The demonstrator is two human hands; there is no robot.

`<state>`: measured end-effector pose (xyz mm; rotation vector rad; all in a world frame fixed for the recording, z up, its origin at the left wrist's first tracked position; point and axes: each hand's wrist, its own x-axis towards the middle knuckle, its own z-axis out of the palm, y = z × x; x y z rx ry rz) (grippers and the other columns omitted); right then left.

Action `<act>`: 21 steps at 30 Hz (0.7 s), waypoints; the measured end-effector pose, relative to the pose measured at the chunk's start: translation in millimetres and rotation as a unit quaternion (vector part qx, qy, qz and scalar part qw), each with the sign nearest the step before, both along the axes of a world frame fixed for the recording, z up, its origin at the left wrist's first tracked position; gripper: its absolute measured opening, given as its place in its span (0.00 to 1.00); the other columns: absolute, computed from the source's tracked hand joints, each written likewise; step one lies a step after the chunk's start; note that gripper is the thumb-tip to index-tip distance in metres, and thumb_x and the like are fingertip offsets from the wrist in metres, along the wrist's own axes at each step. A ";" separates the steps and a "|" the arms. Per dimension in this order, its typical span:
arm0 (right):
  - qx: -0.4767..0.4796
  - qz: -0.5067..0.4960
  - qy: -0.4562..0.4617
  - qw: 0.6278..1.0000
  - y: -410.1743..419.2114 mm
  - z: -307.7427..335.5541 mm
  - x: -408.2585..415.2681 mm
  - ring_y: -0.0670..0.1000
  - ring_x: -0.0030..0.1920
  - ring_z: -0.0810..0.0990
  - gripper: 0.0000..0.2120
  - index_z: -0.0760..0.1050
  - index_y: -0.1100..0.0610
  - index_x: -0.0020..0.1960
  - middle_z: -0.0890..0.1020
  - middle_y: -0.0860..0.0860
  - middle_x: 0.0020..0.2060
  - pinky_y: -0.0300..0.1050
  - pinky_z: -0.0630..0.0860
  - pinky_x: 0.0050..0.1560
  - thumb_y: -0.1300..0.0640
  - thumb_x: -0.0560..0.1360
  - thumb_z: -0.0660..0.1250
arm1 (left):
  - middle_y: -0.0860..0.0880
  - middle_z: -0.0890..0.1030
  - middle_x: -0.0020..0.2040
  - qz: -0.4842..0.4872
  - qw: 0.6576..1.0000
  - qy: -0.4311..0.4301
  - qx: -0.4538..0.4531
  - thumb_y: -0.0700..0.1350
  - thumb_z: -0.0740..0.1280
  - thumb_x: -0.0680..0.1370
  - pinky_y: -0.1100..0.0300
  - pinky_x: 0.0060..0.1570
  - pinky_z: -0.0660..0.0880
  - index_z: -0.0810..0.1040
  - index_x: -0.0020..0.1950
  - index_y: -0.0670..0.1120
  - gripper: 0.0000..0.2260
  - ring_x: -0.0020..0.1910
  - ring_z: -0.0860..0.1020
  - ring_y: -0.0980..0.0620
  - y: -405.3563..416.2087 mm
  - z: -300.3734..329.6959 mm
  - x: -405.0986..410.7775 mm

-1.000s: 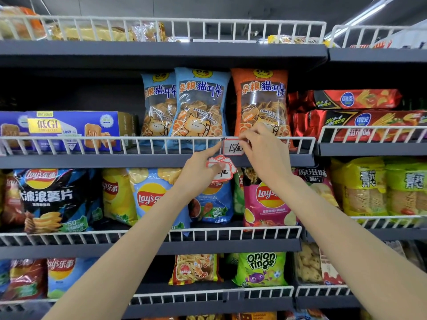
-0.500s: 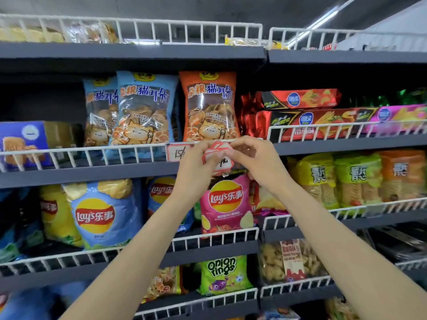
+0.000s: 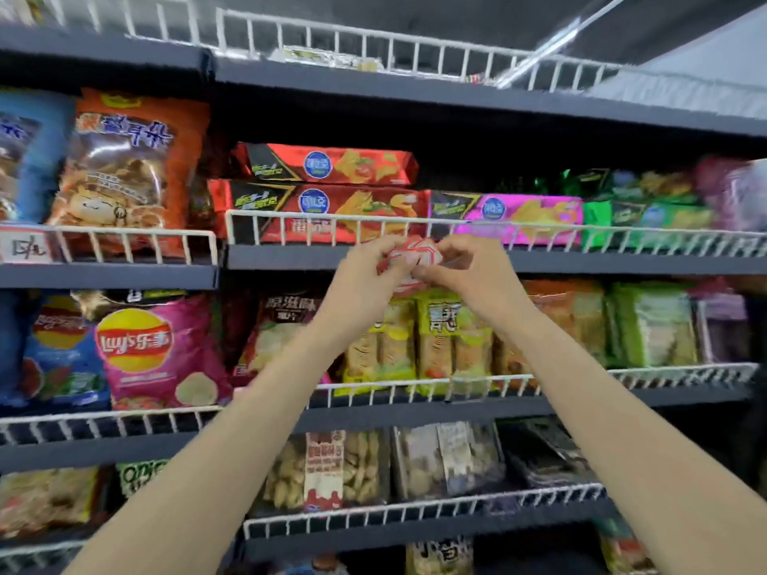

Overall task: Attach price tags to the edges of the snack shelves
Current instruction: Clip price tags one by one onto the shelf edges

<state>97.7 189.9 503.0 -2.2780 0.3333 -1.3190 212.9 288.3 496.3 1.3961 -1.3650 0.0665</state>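
Both hands are meeting before the shelf edge, the left hand point(image 3: 365, 269) and right hand point(image 3: 469, 269) pinching the red-and-white price tags point(image 3: 409, 259) between them, one tag point(image 3: 25, 246) already hanging far left, several rails awaiting theirs.

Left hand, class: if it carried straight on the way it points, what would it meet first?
The left hand points up and forward, gripping the red-and-white price tags. Probably the white wire rail fronting the red snack boxes, though depth is unclear.
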 end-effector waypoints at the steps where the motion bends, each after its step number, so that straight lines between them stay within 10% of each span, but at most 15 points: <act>1: 0.011 0.009 0.001 1.000 -11.0 2.4 -13.4 0.56 0.39 0.80 0.12 0.79 0.63 0.40 0.82 0.61 0.37 0.52 0.75 0.46 0.53 0.69 0.73 | 0.46 0.81 0.56 -0.013 1.000 -0.006 0.001 0.45 0.62 0.80 0.51 0.58 0.75 0.78 0.57 0.46 0.10 0.57 0.78 0.48 -7.8 2.9 -11.8; 11: 0.061 0.018 -0.043 0.997 -61.9 16.2 -74.5 0.33 0.28 0.74 0.10 0.77 0.50 0.35 0.78 0.38 0.25 0.24 0.67 0.33 0.60 0.72 0.70 | 0.51 0.83 0.47 -0.071 0.994 0.083 -0.027 0.41 0.63 0.79 0.64 0.44 0.80 0.78 0.55 0.47 0.08 0.44 0.83 0.54 -52.4 17.4 -69.8; 17: 0.050 -0.033 -0.059 0.996 -78.3 16.4 -80.1 0.40 0.35 0.75 0.06 0.80 0.56 0.50 0.81 0.47 0.36 0.38 0.70 0.41 0.59 0.73 0.69 | 0.46 0.84 0.47 0.000 0.997 0.079 -0.024 0.40 0.62 0.79 0.52 0.47 0.81 0.77 0.58 0.44 0.09 0.42 0.84 0.50 -60.1 14.8 -67.5; 21: 0.048 -0.081 -0.074 0.993 -89.2 16.8 -76.1 0.50 0.41 0.76 0.08 0.76 0.58 0.55 0.82 0.55 0.46 0.41 0.73 0.42 0.61 0.76 0.65 | 0.48 0.77 0.58 0.072 0.996 0.040 0.025 0.42 0.64 0.78 0.64 0.43 0.80 0.72 0.66 0.44 0.16 0.48 0.80 0.52 -70.4 15.5 -63.1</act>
